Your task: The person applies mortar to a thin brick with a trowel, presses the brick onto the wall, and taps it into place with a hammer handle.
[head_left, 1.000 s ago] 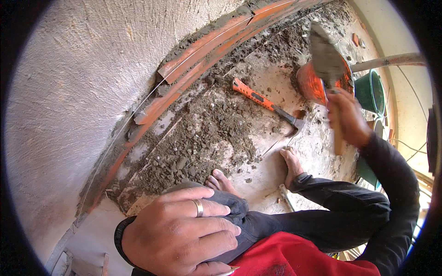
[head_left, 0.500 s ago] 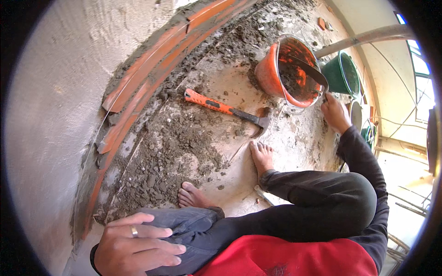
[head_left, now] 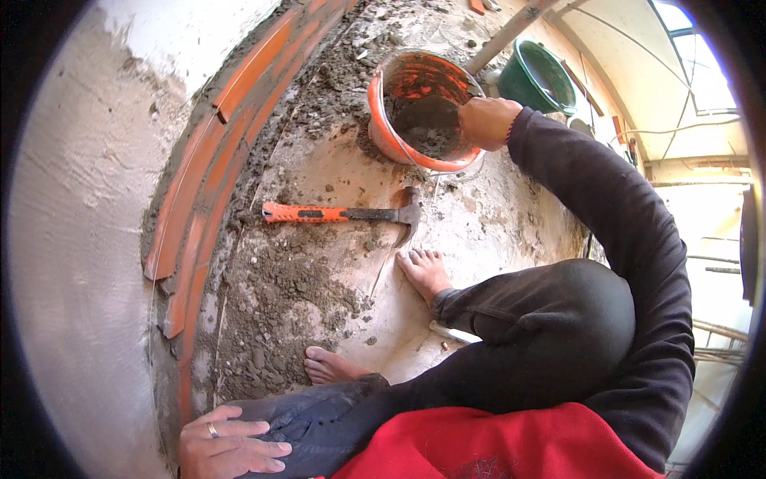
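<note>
My right hand reaches over the right rim of an orange bucket, fingers closed round the handle of a trowel. Its grey blade is down inside the bucket and hard to tell from the wet mortar there. My left hand lies on my left knee, fingers stretched out, a ring on one of them, holding nothing. A claw hammer with an orange and black handle lies on the floor between the bucket and my feet.
A low course of red bricks with mortar joints and a taut string runs along the plastered wall at left. Mortar crumbs cover the floor beside it. A green bucket and a slanting pole stand beyond the orange bucket.
My right hand has moved leftward to the orange bucket, and the trowel blade has dipped into it. The view has shifted; my left hand stays on the knee.
</note>
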A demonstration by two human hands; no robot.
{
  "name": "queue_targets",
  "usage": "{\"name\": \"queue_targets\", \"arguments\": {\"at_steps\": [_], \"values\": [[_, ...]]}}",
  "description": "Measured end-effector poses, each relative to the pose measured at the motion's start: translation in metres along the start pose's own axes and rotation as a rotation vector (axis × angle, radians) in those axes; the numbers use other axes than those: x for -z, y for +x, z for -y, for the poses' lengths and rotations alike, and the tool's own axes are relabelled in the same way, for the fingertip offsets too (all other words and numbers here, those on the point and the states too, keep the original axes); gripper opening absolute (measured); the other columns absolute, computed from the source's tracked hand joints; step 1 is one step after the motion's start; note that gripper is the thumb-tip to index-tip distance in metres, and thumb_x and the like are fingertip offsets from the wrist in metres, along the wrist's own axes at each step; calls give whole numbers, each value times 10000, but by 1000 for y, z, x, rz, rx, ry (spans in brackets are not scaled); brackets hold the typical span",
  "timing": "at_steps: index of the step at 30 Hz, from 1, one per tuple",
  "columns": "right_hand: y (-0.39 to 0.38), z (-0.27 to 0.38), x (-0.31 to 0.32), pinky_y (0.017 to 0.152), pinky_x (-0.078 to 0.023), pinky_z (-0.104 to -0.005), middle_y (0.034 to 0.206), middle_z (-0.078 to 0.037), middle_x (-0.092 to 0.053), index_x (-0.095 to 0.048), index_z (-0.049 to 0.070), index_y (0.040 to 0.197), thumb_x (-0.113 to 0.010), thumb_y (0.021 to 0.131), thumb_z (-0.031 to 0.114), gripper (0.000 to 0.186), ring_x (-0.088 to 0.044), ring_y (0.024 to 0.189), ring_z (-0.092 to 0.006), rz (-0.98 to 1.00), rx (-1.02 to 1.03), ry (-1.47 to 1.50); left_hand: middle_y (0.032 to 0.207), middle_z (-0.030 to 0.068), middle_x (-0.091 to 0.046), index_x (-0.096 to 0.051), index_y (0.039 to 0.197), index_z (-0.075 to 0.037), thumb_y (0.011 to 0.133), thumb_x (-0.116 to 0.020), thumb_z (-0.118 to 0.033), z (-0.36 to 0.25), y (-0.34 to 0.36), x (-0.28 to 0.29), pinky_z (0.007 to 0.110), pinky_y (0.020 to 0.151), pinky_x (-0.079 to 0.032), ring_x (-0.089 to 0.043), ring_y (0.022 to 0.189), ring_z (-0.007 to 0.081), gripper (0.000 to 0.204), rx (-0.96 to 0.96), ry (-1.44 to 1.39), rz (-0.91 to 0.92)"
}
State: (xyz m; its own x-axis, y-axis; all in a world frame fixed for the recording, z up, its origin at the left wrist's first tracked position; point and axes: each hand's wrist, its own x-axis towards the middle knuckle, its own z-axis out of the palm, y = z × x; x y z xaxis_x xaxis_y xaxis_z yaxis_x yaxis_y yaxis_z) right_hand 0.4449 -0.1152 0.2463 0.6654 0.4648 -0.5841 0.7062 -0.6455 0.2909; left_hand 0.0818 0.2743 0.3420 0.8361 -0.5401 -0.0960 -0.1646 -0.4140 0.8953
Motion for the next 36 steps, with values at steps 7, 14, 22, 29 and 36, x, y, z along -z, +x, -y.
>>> {"name": "queue_targets", "arguments": {"at_steps": [7, 14, 22, 29, 36], "values": [[6, -10, 11, 731, -534, -461, 811, -217, -679, -710, 0, 902, -528, 810, 174, 268, -683, 852, -363, -18, -25, 85, 957, 116, -729, -649, 860, -94, 708, -787, -344, -3, 0, -3, 528, 925, -475, -687, 954, 337, 324, 11, -9, -15], [0, -7, 14, 479, -484, -375, 639, -137, -616, -618, -33, 693, -500, 908, 252, 376, -588, 473, -215, 264, 51, 486, 981, 112, -728, -646, 880, -101, 705, -802, -346, -5, -3, -1, 521, 940, -470, -680, 985, 332, 339, 31, 17, 6], [-50, -41, -26, 374, -400, -254, 580, 24, -500, -558, 64, 771, -514, 977, 338, 346, -473, 407, -83, 301, -98, 1296, 1026, 106, -721, -640, 900, -108, 677, -835, -311, -5, -1, 1, 521, 961, -458, -667, 1017, 333, 360, 31, 10, 45], [-102, -14, -15, 403, -403, -224, 624, -5, -482, -540, 50, 910, -511, 893, 199, 152, -456, 448, -90, 28, -131, 1641, 927, 10, -746, -686, 732, -145, 643, -856, -413, 19, -7, -10, 436, 861, -509, -707, 922, 239, 329, 11, 62, 52], [-53, 114, 48, 519, -509, -285, 767, -44, -541, -537, 17, 1107, -502, 833, 160, 311, -547, 568, -126, 184, 217, 2042, 938, 11, -744, -690, 710, -141, 651, -850, -394, 1, 5, -12, 443, 861, -510, -700, 947, 249, 306, -12, 55, -6]]}}
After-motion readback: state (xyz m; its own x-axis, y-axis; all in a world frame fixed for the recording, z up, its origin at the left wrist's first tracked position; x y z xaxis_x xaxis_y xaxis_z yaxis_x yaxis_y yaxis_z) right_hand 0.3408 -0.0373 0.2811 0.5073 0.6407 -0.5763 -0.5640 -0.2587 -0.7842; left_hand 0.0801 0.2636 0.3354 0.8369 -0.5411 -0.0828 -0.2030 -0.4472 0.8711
